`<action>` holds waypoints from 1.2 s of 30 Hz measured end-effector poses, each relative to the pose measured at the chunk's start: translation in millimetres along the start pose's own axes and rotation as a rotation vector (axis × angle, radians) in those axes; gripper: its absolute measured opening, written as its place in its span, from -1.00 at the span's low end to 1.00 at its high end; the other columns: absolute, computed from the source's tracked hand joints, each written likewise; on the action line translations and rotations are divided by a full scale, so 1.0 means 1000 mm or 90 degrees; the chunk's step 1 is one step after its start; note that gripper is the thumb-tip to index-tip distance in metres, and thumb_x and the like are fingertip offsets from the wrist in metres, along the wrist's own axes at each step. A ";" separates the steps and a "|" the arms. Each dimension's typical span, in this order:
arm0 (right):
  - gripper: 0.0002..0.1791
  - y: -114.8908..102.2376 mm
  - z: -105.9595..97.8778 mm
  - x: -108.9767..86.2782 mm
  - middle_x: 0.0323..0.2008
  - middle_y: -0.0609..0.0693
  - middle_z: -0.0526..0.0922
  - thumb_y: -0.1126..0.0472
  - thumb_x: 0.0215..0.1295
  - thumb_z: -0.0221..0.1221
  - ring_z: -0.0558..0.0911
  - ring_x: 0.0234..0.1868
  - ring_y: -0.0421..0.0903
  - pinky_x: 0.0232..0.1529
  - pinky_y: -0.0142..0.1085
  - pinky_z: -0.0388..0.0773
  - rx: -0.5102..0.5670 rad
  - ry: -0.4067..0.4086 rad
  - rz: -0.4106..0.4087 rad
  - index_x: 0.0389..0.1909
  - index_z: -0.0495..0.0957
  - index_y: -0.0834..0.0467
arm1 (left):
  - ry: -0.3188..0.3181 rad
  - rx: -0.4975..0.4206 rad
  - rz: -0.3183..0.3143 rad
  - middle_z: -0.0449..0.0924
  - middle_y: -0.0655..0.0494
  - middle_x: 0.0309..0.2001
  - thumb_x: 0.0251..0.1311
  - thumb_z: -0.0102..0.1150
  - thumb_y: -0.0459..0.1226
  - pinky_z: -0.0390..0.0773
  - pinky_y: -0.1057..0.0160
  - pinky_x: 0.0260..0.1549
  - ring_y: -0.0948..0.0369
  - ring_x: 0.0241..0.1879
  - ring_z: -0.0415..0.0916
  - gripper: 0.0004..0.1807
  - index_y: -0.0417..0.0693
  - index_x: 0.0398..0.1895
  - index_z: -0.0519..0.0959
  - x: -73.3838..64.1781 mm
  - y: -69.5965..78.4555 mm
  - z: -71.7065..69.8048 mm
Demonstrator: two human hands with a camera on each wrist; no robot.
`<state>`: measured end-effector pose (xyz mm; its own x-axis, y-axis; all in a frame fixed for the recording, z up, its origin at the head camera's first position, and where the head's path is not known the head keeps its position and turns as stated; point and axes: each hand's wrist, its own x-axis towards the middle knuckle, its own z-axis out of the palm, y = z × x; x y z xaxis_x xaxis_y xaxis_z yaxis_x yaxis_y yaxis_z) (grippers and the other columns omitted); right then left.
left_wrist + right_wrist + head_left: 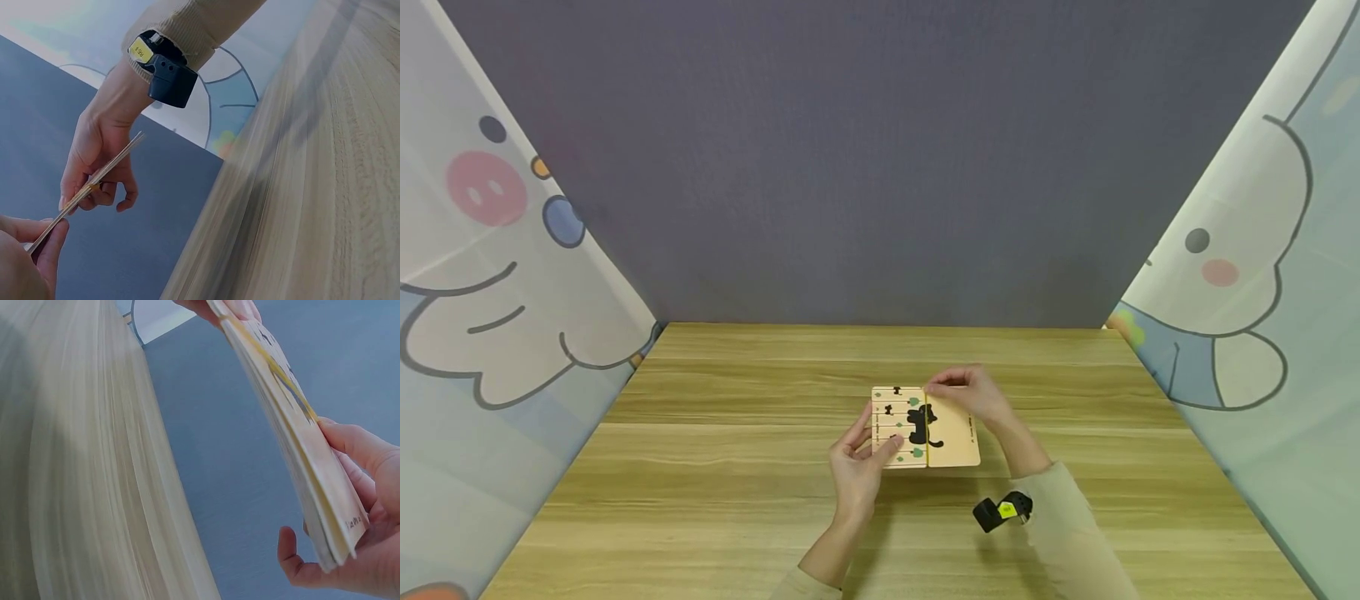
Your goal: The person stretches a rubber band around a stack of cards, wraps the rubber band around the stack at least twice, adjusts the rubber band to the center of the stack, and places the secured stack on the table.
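A small cream notebook [955, 437] with a black cat and green leaf print is held up over the table, its cover facing up. Across its middle runs a yellow rubber band [927, 442]. My left hand [857, 473] grips the notebook's left part, thumb on the printed face and fingers beneath. At the far edge, my right hand [983, 402] pinches the rubber band where it meets the notebook's edge. The right wrist view shows the layered page edges of the notebook [312, 481] and the right thumb at the end of the band [284, 378].
Beneath the hands lies a wood-grain table [737, 417]. A dark grey panel [880, 167] stands at its back, with cartoon-printed cloths [587, 308] on both sides. A black wrist camera [1000, 510] is strapped at the right sleeve.
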<state>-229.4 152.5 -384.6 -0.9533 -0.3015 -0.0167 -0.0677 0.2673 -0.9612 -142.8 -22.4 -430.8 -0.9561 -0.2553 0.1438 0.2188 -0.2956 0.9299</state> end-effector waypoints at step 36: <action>-0.59 -0.006 -0.011 -0.023 -0.07 0.18 0.53 0.19 0.11 0.21 0.54 -0.18 -0.23 -0.16 -0.42 0.50 0.043 0.148 -0.044 -0.05 0.49 0.33 | 0.028 0.008 -0.012 0.55 -0.25 -0.20 -0.22 0.31 -0.54 0.61 0.26 -0.45 0.13 -0.49 0.59 -0.34 -0.17 0.09 0.41 0.006 0.001 -0.006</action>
<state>-209.9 167.6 -376.0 -0.9896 -0.0967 0.1066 -0.1234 0.1897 -0.9741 -147.4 -30.3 -430.7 -0.9505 -0.2904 0.1106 0.1973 -0.2889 0.9368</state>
